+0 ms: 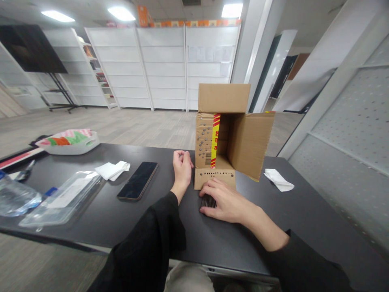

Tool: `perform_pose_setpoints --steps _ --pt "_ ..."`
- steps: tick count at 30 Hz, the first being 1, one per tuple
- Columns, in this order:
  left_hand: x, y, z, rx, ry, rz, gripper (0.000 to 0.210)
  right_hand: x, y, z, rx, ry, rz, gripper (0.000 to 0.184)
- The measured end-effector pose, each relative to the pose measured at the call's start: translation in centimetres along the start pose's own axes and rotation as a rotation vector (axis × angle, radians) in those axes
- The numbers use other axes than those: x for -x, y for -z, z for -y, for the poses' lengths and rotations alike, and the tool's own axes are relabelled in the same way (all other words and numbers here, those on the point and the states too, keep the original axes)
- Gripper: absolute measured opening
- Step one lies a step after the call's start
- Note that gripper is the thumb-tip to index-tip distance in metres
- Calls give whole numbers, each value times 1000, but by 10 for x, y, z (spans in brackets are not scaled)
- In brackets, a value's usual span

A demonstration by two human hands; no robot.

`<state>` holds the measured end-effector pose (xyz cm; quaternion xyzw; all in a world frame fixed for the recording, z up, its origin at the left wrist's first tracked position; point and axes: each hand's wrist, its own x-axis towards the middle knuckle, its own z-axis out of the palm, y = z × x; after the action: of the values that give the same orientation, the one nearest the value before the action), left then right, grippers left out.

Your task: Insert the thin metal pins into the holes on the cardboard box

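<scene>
A cardboard box (pixel 253 142) lies with its opening towards me and its flaps spread. Small dark round pieces dot its left flap (pixel 204 140), and yellow-red tape runs down that flap's edge. The bottom flap (pixel 200 178) has a row of holes. My right hand (pixel 226 200) is closed at the end of this flap, thumb and fingers around a row of thin dark rods (pixel 208 200) on the table; the fingers partly cover them. Left of the box, my left hand (pixel 182 168) is raised with fingers curled in; whatever they may hold is hidden.
On the black table (pixel 164 219) lie a phone (pixel 138 181), folded tissues (pixel 112 170), a clear plastic case (pixel 65 198) and a plastic bottle (pixel 18 196). A white basket (pixel 69 148) stands at the far left. Another tissue (pixel 278 179) lies right of the box.
</scene>
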<state>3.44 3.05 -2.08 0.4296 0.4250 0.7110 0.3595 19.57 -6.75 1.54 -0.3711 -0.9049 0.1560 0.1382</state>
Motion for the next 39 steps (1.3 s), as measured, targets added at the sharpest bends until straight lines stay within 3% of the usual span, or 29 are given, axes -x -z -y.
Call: perform_pose_setpoints --steps 13,29,34,39 --pt "1 0 -1 -7 5 2 20 -1 -3 0 13 -11 -11 28" --pt "0 0 0 -9 10 2 20 -3 0 2 -72 -9 -98 12" --pt "2 -1 -2 -13 13 -3 23 -5 1 -3 -139 33 -208 17" --pt "2 -1 -3 -5 2 3 23 -8 -3 -10 -209 41 -423 20"
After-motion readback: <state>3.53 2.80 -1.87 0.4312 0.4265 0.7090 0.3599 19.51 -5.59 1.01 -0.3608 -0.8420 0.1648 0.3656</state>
